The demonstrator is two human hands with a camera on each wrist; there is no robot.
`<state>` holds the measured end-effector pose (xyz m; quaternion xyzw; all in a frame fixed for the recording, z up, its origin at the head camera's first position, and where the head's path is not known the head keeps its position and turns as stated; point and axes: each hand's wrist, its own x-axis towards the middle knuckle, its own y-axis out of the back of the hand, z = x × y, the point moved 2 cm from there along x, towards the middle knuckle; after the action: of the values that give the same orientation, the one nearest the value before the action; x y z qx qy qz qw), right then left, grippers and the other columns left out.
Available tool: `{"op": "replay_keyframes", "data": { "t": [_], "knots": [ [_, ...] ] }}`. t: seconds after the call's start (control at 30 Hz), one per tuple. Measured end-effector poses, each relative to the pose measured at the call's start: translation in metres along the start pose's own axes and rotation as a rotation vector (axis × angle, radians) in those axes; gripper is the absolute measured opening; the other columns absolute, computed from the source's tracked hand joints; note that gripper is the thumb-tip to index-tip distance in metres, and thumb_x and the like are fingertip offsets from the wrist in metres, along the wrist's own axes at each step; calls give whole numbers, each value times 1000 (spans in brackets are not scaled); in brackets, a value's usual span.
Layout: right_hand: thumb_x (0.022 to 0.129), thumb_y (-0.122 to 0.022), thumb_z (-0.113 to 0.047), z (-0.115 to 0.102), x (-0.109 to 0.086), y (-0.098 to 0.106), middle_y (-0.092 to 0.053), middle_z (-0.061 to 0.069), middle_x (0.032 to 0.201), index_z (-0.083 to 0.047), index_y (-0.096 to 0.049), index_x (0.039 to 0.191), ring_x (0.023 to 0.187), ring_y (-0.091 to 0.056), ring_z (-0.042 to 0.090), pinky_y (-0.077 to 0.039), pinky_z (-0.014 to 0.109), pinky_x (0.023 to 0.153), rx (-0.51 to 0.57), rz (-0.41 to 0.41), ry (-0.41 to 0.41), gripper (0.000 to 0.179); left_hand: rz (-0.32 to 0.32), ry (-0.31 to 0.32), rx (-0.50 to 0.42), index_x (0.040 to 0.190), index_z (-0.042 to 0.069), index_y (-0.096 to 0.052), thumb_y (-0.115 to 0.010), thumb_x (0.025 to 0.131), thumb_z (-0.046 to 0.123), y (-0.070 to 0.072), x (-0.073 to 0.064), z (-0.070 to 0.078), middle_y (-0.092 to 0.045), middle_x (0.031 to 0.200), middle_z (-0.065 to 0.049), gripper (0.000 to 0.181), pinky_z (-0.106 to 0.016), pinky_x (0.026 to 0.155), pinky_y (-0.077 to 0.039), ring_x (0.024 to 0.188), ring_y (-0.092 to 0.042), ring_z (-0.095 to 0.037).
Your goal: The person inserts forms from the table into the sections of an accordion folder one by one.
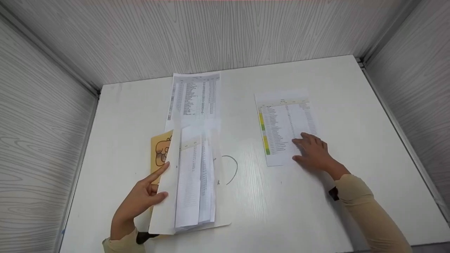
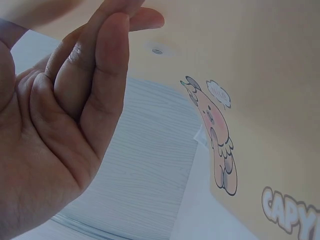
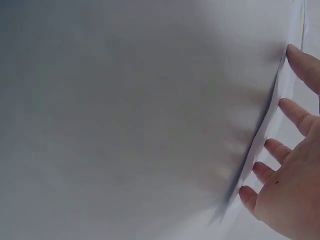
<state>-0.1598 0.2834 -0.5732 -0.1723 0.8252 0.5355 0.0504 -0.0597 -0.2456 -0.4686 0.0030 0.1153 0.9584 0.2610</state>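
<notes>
My left hand (image 1: 139,196) holds the raised front cover of a paper folder (image 1: 165,203), thumb and index finger on its pale inner side. Its other fingers lie behind the cover, against the yellow outside with a cartoon animal (image 2: 212,117) and white lettering (image 2: 290,212). Inside the part-opened folder stand several folded printed sheets (image 1: 190,186). Over on the right, my right hand (image 1: 313,151) rests its spread, fairly straight fingertips on the lower right part of a printed sheet (image 1: 277,130) with yellow and green cells. In the right wrist view those fingertips (image 3: 295,115) touch the paper's edge.
Behind the folder lies another printed table sheet (image 1: 197,98), its lower end overlapped by the folder. A dark curved line (image 1: 235,168) shows beside the folder. The white table (image 1: 351,105) meets wood-grain panels (image 1: 225,35) at the back and sides.
</notes>
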Motion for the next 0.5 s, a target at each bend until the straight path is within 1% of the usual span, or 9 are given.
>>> {"op": "replay_keyframes", "data": {
  "t": [0.13, 0.23, 0.3, 0.4, 0.5],
  "knots": [
    [90, -66, -35, -6, -3, 2, -17, 24, 155, -11, -40, 145, 141, -11, 49, -12, 69, 103, 32, -9, 0, 65, -5, 0, -15, 152, 1, -22, -60, 86, -11, 0, 0, 0, -27, 49, -13, 77, -31, 36, -21, 41, -20, -7],
    [90, -66, -36, 0, 0, 11, -16, 27, 154, -9, -39, 144, 140, -10, 52, -11, 69, 101, 86, 16, -34, 67, 0, 7, -24, 152, 1, -22, -59, 86, -11, 0, -1, 0, -27, 48, -5, 77, -32, 36, -21, 41, -20, -5],
    [90, -66, -37, 7, 3, 17, -15, 29, 154, -7, -38, 144, 139, -9, 54, -11, 69, 101, 112, 42, -79, 68, 8, 11, -20, 152, 2, -22, -60, 86, -11, 0, -1, 0, -28, 49, -3, 77, -32, 36, -21, 41, -21, -3],
    [91, -64, -39, 19, 9, 23, -13, 31, 154, -6, -34, 146, 138, -10, 56, -12, 69, 102, 104, 63, -150, 71, 24, -3, -3, 152, 2, -23, -60, 86, -11, -1, -2, 0, -25, 48, -6, 78, -30, 36, -20, 41, -19, -4],
    [91, -62, -41, 25, 15, 25, -10, 32, 154, -6, -30, 148, 138, -10, 56, -12, 70, 103, 87, 59, -193, 74, 33, -27, 8, 152, 1, -23, -60, 85, -11, -1, -3, 0, -24, 49, -12, 78, -27, 35, -20, 40, -17, -11]
  ]
}}
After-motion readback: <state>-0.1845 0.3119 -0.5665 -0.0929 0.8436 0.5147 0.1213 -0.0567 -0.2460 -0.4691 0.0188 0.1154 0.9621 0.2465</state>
